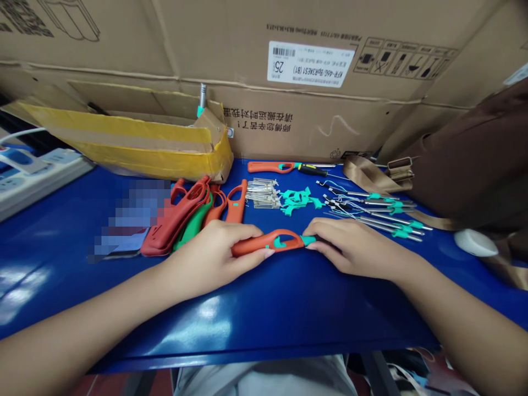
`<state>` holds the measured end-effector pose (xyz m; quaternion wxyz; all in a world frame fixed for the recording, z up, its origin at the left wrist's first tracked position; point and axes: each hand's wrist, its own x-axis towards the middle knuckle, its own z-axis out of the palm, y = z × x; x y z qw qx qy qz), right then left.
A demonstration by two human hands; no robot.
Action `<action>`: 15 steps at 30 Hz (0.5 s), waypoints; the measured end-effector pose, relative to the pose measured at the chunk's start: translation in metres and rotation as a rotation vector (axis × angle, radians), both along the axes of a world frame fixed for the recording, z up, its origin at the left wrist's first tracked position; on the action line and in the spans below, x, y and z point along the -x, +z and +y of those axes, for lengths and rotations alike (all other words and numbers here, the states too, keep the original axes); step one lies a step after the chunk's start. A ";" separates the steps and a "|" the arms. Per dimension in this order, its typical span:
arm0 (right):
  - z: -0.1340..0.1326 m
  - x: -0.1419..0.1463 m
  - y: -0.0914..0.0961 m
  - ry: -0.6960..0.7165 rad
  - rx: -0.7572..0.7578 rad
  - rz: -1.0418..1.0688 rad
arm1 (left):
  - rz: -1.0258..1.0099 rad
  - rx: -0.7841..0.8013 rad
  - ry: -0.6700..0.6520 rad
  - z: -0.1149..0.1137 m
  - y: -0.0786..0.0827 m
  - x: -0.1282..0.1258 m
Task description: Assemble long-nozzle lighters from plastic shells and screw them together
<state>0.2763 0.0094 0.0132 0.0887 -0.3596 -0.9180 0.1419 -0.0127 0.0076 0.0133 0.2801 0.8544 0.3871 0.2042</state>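
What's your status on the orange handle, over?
Left hand shut on orange handle, lying on blue table. Right hand at its teal tip, grip unclear. Loose teal parts and metal rods behind, apart from it.

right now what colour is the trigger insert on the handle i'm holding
The trigger insert is teal green, in an orange handle; head view.

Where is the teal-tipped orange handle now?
Head view: the orange handle lies central on the blue table, held between the left hand and right hand, just nearer than the teal trigger pieces.
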 end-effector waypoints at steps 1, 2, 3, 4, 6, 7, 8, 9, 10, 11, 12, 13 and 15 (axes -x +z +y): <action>0.000 0.000 0.000 0.000 -0.006 0.010 | -0.024 0.070 0.015 -0.001 0.000 -0.001; -0.001 -0.001 -0.001 0.002 -0.014 0.018 | -0.048 0.148 0.031 -0.001 -0.001 -0.002; -0.001 -0.001 -0.002 0.005 -0.025 0.021 | -0.073 0.222 0.047 -0.002 -0.002 -0.004; -0.001 -0.002 -0.002 0.009 -0.042 0.023 | -0.093 0.281 0.060 -0.003 -0.003 -0.005; -0.002 -0.002 -0.003 0.025 -0.078 0.018 | -0.114 0.314 0.070 -0.005 -0.005 -0.006; -0.002 -0.002 -0.002 0.037 -0.092 0.011 | -0.114 0.286 0.069 -0.006 -0.005 -0.007; -0.003 -0.002 -0.002 0.050 -0.103 0.003 | -0.108 0.237 0.066 -0.008 -0.006 -0.007; -0.003 -0.002 -0.002 0.062 -0.113 -0.001 | -0.102 0.181 0.062 -0.009 -0.006 -0.007; -0.004 -0.002 -0.001 0.072 -0.121 -0.002 | -0.095 0.129 0.058 -0.011 -0.005 -0.007; -0.004 -0.002 0.000 0.080 -0.126 0.000 | -0.091 0.090 0.053 -0.012 -0.005 -0.007; -0.005 -0.002 0.001 0.082 -0.130 0.004 | -0.090 0.064 0.049 -0.013 -0.005 -0.007; -0.005 -0.002 0.001 0.079 -0.130 0.007 | -0.089 0.050 0.048 -0.014 -0.004 -0.007; -0.006 -0.001 0.002 0.059 -0.131 -0.003 | -0.087 0.059 0.057 -0.014 -0.004 -0.007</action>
